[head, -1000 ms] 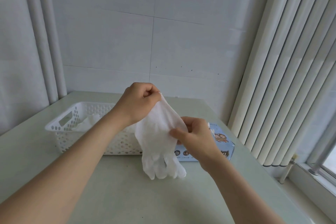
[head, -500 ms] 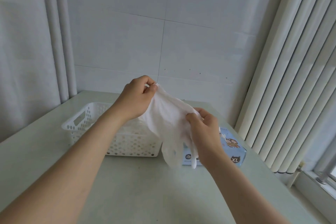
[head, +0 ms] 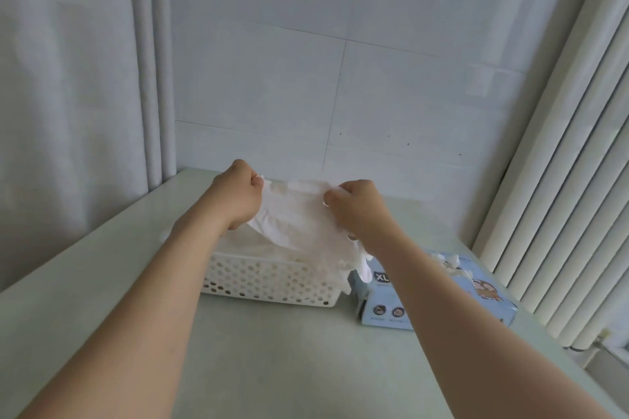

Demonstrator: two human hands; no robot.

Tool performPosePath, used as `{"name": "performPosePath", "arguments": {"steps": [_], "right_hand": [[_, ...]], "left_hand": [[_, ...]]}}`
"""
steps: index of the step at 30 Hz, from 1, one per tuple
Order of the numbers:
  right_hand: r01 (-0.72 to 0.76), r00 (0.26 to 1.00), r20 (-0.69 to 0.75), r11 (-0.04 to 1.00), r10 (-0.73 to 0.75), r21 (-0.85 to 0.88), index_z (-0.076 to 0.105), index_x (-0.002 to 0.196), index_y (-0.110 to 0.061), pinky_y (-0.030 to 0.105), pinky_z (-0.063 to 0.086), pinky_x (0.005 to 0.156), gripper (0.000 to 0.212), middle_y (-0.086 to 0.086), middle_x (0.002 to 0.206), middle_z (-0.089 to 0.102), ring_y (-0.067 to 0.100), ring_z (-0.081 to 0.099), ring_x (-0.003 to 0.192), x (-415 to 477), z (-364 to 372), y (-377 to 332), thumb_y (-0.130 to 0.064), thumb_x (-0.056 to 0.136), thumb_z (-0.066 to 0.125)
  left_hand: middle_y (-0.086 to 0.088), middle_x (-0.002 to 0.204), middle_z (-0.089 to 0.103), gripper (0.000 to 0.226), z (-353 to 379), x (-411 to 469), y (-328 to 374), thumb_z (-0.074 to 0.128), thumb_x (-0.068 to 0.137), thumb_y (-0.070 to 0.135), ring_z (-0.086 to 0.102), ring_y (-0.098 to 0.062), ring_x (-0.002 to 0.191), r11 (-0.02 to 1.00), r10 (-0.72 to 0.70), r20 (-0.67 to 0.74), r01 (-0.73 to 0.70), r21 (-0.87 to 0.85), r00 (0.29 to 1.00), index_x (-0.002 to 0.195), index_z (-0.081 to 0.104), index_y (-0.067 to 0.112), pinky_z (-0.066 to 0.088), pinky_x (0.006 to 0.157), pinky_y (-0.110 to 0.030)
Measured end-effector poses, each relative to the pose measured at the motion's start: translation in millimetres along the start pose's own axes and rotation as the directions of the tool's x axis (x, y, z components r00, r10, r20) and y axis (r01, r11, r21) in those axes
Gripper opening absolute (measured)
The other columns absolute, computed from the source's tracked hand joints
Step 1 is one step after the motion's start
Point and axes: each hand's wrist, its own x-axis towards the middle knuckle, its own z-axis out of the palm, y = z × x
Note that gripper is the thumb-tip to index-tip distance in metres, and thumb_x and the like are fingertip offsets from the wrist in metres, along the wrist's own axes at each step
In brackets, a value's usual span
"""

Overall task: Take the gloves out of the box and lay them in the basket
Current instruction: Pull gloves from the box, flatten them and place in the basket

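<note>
A thin white glove (head: 299, 218) is stretched between both hands above the white perforated basket (head: 269, 282). My left hand (head: 238, 194) pinches one corner of its cuff and my right hand (head: 357, 207) pinches the other. The glove's fingers droop over the basket's right end towards the box. The light blue glove box (head: 476, 296), marked XL, lies on the table just right of the basket, with white glove material poking out of its top. My left forearm hides part of the basket's inside.
The pale green table (head: 289, 357) meets a white tiled wall at the back. A grey curtain (head: 68, 78) hangs on the left. Vertical white blinds (head: 561, 180) stand close on the right, beside the table's right edge.
Both hands moved forward and spread apart, carrying the glove from in front of the basket to above it. The glove went from hanging down to stretched sideways.
</note>
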Motion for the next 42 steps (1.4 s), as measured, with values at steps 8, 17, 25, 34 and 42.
{"name": "performPosePath", "arguments": {"steps": [8, 17, 25, 34, 42], "right_hand": [[0.197, 0.98, 0.097, 0.797, -0.172, -0.571, 0.065, 0.118, -0.005, 0.041, 0.059, 0.072, 0.034, 0.012, 0.114, 0.068, 0.031, 0.071, 0.093, 14, 26, 2, -0.019, 0.088, 0.073], [0.476, 0.858, 0.465, 0.682, -0.22, -0.556, 0.066, 0.132, -0.028, 0.033, 0.048, 0.089, 0.036, -0.009, 0.102, 0.058, 0.015, 0.06, 0.099, -2, 8, -15, -0.041, 0.099, 0.069], [0.516, 0.767, 0.639, 0.534, 0.06, -0.67, 0.045, 0.155, -0.033, 0.034, 0.053, 0.097, 0.065, -0.006, 0.13, 0.063, 0.022, 0.069, 0.116, -13, 6, -12, -0.042, 0.096, 0.073], [0.453, 0.823, 0.568, 0.612, -0.007, -0.649, 0.06, 0.142, -0.038, 0.043, 0.061, 0.09, 0.055, 0.0, 0.12, 0.062, 0.025, 0.065, 0.105, -7, 18, 8, -0.029, 0.09, 0.075], [0.518, 0.855, 0.246, 0.752, -0.456, -0.408, 0.079, 0.112, -0.024, 0.017, 0.052, 0.084, 0.043, -0.005, 0.108, 0.069, 0.009, 0.062, 0.091, -40, -12, 32, 0.0, 0.089, 0.052]], "left_hand": [[-0.021, 0.124, 0.057, 0.032, 3, 0, -22, 0.05, 0.105, 0.015, 0.058, -0.04, 0.105, 0.911, -0.123, -0.124, 0.161, 0.379, 0.985, 0.132, 0.038, 0.002, 0.043, 0.078, -0.044], [-0.006, 0.131, 0.054, 0.025, 1, -2, -6, 0.064, 0.1, 0.022, 0.046, -0.033, 0.125, 0.881, 0.068, 0.038, -0.077, 0.467, 0.997, 0.123, 0.058, 0.026, 0.044, 0.097, -0.041], [0.007, 0.159, 0.044, 0.066, 12, -19, 15, 0.063, 0.097, 0.055, 0.051, -0.021, 0.138, 0.885, -0.148, 0.563, -0.146, 0.443, 0.813, 0.157, 0.039, 0.041, 0.044, 0.108, -0.037], [0.003, 0.153, 0.052, 0.054, 16, -18, 14, 0.062, 0.099, 0.049, 0.053, -0.021, 0.136, 0.894, -0.159, 0.559, -0.122, 0.431, 0.814, 0.149, 0.055, 0.03, 0.041, 0.116, -0.041], [0.008, 0.102, 0.056, 0.015, 26, -26, 44, 0.05, 0.105, 0.021, 0.056, -0.008, 0.086, 0.934, 0.249, 0.309, -0.311, 0.173, 0.918, 0.112, 0.062, 0.028, 0.044, 0.07, -0.027]]}}
